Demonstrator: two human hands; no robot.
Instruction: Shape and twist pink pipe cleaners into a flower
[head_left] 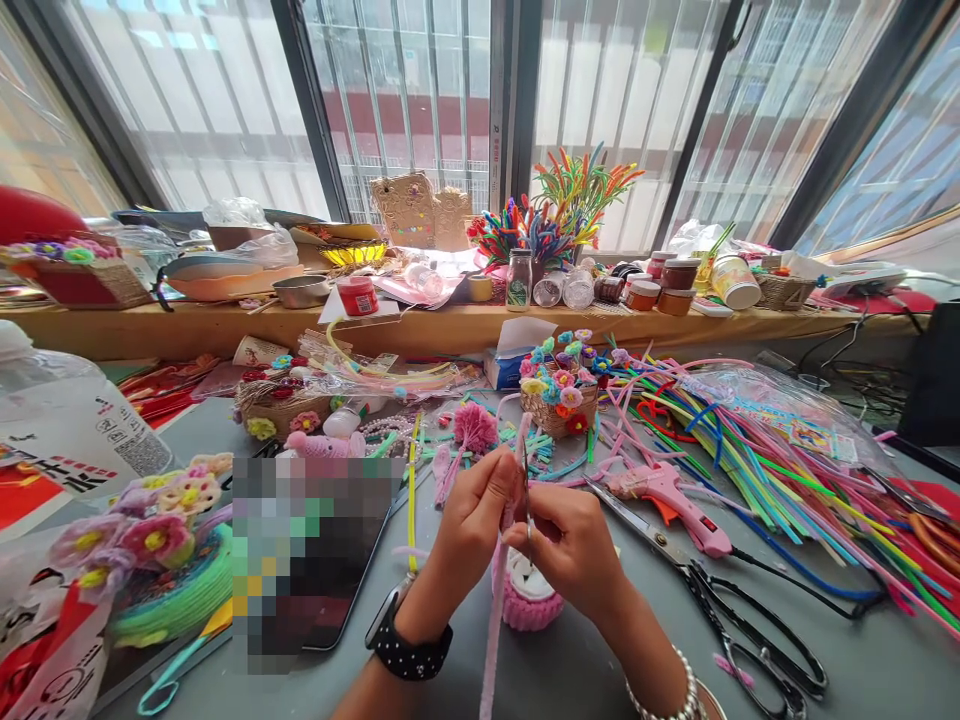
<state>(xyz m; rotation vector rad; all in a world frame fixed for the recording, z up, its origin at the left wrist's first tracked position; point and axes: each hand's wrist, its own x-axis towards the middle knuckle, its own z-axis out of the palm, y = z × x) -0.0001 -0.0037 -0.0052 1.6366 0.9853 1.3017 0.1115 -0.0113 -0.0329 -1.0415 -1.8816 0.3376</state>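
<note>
In the head view, my left hand (480,505) pinches a pale pink pipe cleaner (491,620) that hangs down past the front of a pink ribbed pot (529,608) with a white top. Close against it, my right hand (574,545) is closed on a slim metal tool (528,490) with a narrow, blade-like end pointing up beside the pipe cleaner. My fingers partly hide the tool, so I cannot tell whether it touches the stem. Both hands are just above the pot, which stands on the grey table.
Large black-handled scissors (697,570) and a pink glue gun (682,505) lie to the right, before a heap of coloured pipe cleaners (757,470). A flower-covered basket (562,395) stands behind my hands. On the left are a blurred-out phone (352,590) and fuzzy flowers (157,540).
</note>
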